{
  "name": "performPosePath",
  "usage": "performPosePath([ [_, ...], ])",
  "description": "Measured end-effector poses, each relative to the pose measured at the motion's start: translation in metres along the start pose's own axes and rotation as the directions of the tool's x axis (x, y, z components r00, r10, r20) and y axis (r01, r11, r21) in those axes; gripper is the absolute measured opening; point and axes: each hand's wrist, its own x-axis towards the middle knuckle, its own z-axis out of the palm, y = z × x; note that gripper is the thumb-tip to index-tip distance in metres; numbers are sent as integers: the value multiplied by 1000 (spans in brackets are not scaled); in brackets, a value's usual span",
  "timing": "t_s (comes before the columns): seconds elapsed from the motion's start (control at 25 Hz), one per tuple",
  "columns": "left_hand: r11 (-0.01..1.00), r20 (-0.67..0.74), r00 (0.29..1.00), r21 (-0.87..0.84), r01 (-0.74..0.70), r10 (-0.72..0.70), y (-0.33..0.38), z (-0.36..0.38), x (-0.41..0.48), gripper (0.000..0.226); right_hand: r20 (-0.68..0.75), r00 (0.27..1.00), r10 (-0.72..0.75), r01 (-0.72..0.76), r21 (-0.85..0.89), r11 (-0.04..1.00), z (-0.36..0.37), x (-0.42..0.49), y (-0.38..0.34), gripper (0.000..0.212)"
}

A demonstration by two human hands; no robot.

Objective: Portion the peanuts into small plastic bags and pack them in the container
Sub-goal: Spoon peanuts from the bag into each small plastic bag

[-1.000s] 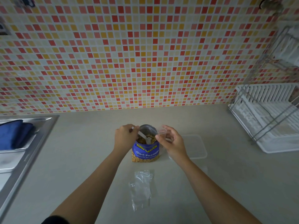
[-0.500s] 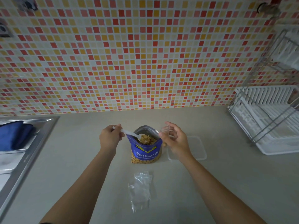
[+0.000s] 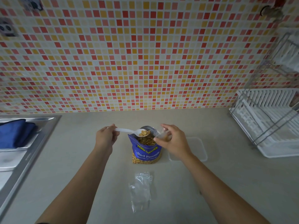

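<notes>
A blue bag of salted peanuts [image 3: 146, 151] stands open in the middle of the counter. My left hand [image 3: 105, 137] grips the handle of a white plastic spoon [image 3: 129, 131], whose bowl holds several peanuts above the bag's mouth. My right hand [image 3: 173, 141] pinches a small clear plastic bag [image 3: 160, 133] by its mouth, just right of the spoon's bowl. A clear plastic container [image 3: 196, 148] lies flat on the counter behind my right hand, partly hidden by it. More small clear bags [image 3: 141, 190] lie in a pile nearer to me.
A steel sink [image 3: 19, 159] with a blue cloth [image 3: 15, 133] takes the left edge. A white dish rack [image 3: 268, 120] on a wire frame stands at the right. A mosaic-tiled wall [image 3: 145, 54] closes the back of the counter.
My left hand drew the spoon out of the peanut bag and lifted it, loaded with peanuts. The spoon's bowl now hangs above the bag's mouth beside the small bag. My right hand barely moved.
</notes>
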Motion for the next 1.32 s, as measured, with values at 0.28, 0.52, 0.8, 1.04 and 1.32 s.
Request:
performPosePath([
  [0.28, 877, 124, 902, 209, -432, 414, 43, 14, -43, 25, -25, 998, -55, 56, 15, 998, 18, 1, -20, 59],
  [0.52, 95, 437, 273, 387, -917, 857, 56, 13, -104, 28, -104, 995, 13, 17, 278, 961, 29, -1, -35, 56],
  [0.8, 725, 106, 808, 387, -570, 580, 29, 9, -62, 26, -99, 991, 91, -54, 330, 943, 11, -11, -25, 48],
  [1.04, 545, 198, 832, 673, -500, 518, -17, 21, -64, 52, -145, 981, 128, -69, 354, 933, -18, -23, -13, 43],
  [1.32, 740, 640, 740, 394, -546, 205, -70, 64, -120, 39, -124, 968, 218, -158, 373, 914, -39, -33, 7, 41],
])
